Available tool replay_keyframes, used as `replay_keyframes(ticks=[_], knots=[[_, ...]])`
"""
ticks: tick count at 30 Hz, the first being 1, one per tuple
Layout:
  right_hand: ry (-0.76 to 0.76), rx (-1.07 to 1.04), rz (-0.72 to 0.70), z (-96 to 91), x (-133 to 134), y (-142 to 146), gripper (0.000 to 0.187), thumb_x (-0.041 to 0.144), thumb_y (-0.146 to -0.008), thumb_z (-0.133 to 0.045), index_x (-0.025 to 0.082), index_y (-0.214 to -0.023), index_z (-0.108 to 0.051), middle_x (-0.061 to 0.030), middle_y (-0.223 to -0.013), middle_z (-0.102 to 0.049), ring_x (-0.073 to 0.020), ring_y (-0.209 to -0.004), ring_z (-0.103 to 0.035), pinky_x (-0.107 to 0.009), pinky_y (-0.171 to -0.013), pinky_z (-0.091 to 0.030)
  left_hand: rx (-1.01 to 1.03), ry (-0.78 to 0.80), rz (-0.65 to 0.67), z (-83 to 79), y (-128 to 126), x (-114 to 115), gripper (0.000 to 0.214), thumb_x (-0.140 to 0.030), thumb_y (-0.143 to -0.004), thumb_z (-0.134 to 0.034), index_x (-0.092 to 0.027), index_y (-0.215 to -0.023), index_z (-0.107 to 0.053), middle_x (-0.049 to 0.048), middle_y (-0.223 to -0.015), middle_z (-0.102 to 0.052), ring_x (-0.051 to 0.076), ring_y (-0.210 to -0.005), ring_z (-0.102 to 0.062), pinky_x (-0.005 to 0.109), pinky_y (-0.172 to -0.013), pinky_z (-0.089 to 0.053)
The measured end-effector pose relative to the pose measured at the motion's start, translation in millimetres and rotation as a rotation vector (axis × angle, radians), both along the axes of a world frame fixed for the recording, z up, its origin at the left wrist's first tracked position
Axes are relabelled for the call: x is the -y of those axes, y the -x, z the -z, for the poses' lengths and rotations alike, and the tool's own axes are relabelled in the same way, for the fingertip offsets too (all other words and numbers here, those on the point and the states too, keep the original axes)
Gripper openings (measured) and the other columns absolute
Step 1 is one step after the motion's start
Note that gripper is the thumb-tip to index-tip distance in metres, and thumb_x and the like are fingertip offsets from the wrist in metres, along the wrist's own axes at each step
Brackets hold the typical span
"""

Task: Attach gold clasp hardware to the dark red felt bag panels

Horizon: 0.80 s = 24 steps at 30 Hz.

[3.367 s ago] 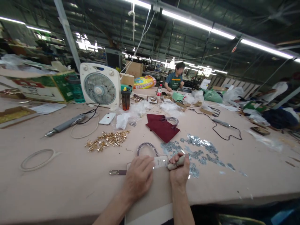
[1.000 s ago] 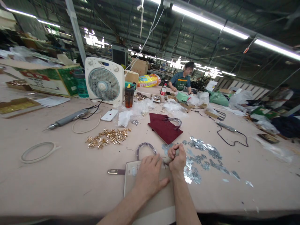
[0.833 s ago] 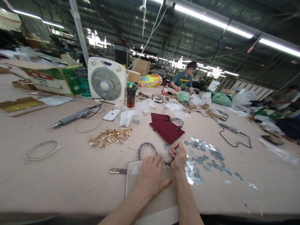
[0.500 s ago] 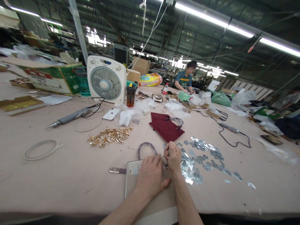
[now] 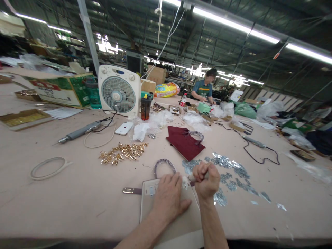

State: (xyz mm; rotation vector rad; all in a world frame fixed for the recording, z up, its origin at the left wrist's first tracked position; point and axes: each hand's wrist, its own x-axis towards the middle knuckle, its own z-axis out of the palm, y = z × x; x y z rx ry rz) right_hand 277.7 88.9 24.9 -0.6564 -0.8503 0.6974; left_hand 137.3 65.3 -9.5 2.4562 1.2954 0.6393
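Bottom centre: beige panel (image 5: 182, 220), left hand (image 5: 169, 197) laid flat over it | beside it, right hand (image 5: 207, 180) fisted round a pale handle (image 5: 191, 178) by the upper right corner | mid-frame: metal plates (image 5: 225, 161) right, gold fittings (image 5: 126, 152) left, maroon piece (image 5: 185, 145) between | upper left: fan (image 5: 119, 92) | across the table, upper right of centre: co-worker (image 5: 201, 90)

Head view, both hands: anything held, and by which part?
Right hand: a pale rod-like tool, fist wrapped around its body; I can't make out its tip. Left hand: grips nothing, palm down on the beige panel.
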Motion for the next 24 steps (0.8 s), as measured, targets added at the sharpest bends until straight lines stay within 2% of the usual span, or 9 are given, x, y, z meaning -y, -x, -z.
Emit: replay_keyframes(ticks=[4,6,9,13,15,17,19,21,24], knots=[[0.264,0.139,-0.174,20.8,-4,1,0.044,0.043,-0.097,-0.061,0.022,-0.062,-0.045,0.0085,-0.051,-0.037,-0.0065,-0.04,-0.03,-0.02,-0.039,-0.023,0.015,-0.007,0.012,-2.9,1,0,0.068,-0.058,-0.083,-0.071,-0.019,-0.138,-0.06,0.0131,-0.149,-0.059,0.036,-0.131,-0.053,0.056,-0.115,-0.04],[0.318,0.15,-0.201,27.1,-4,0,0.046,0.046,-0.097,-0.061,0.021,-0.063,-0.045,0.0085,-0.051,-0.037,-0.0062,-0.04,-0.029,-0.02,-0.039,-0.023,0.021,-0.008,0.015,-3.6,1,0,0.068,-0.058,-0.083,-0.071,-0.019,-0.137,-0.061,0.0131,-0.148,-0.06,0.036,-0.13,-0.053,0.056,-0.115,-0.04],[0.257,0.105,-0.148,18.9,-1,-3,0.044,0.045,-0.098,-0.061,0.021,-0.063,-0.046,0.008,-0.051,-0.038,-0.0063,-0.039,-0.028,-0.019,-0.038,-0.022,0.015,0.001,0.004,-2.5,1,1,0.069,-0.059,-0.082,-0.072,-0.019,-0.137,-0.061,0.0128,-0.15,-0.058,0.037,-0.131,-0.053,0.056,-0.116,-0.039],[0.061,0.032,-0.03,5.8,1,-1,0.041,0.041,-0.099,-0.056,0.022,-0.063,-0.047,0.0083,-0.05,-0.035,-0.0076,-0.04,-0.029,-0.021,-0.039,-0.023,0.019,0.001,0.008,-0.3,2,1,0.071,-0.061,-0.083,-0.07,-0.019,-0.14,-0.059,0.0129,-0.154,-0.055,0.038,-0.133,-0.051,0.058,-0.118,-0.037],[0.103,0.094,-0.036,12.0,-1,3,0.043,0.042,-0.099,-0.056,0.022,-0.062,-0.045,0.0082,-0.05,-0.035,-0.0081,-0.04,-0.03,-0.022,-0.04,-0.025,0.03,0.001,0.011,-0.6,1,0,0.07,-0.058,-0.082,-0.07,-0.02,-0.14,-0.058,0.013,-0.153,-0.056,0.037,-0.133,-0.052,0.057,-0.118,-0.037],[0.216,0.193,-0.076,24.3,-4,6,0.045,0.043,-0.098,-0.058,0.022,-0.06,-0.044,0.0076,-0.051,-0.038,-0.0081,-0.042,-0.032,-0.022,-0.041,-0.026,0.041,0.004,0.012,-1.2,1,0,0.068,-0.056,-0.082,-0.072,-0.02,-0.139,-0.059,0.0127,-0.15,-0.059,0.037,-0.132,-0.053,0.056,-0.117,-0.038],[0.273,0.205,-0.096,35.9,-5,6,0.046,0.044,-0.098,-0.059,0.022,-0.061,-0.044,0.0075,-0.051,-0.04,-0.0079,-0.042,-0.032,-0.022,-0.041,-0.026,0.052,0.002,0.013,-0.9,0,0,0.067,-0.055,-0.082,-0.072,-0.02,-0.137,-0.06,0.0127,-0.148,-0.06,0.036,-0.131,-0.053,0.057,-0.117,-0.038],[0.257,0.093,-0.09,42.0,-4,2,0.044,0.046,-0.098,-0.057,0.022,-0.064,-0.045,0.008,-0.052,-0.039,-0.0076,-0.041,-0.031,-0.021,-0.04,-0.024,0.064,-0.003,0.013,0.8,2,-1,0.066,-0.056,-0.082,-0.072,-0.02,-0.136,-0.06,0.0126,-0.149,-0.06,0.036,-0.132,-0.053,0.057,-0.118,-0.038],[0.233,-0.107,-0.125,41.7,0,-8,0.041,0.047,-0.098,-0.058,0.022,-0.067,-0.047,0.0087,-0.052,-0.039,-0.0069,-0.04,-0.029,-0.019,-0.04,-0.024,0.072,-0.019,0.045,2.6,11,-3,0.072,-0.055,-0.081,-0.076,-0.019,-0.14,-0.056,0.0121,-0.152,-0.057,0.034,-0.135,-0.052,0.053,-0.12,-0.039]])
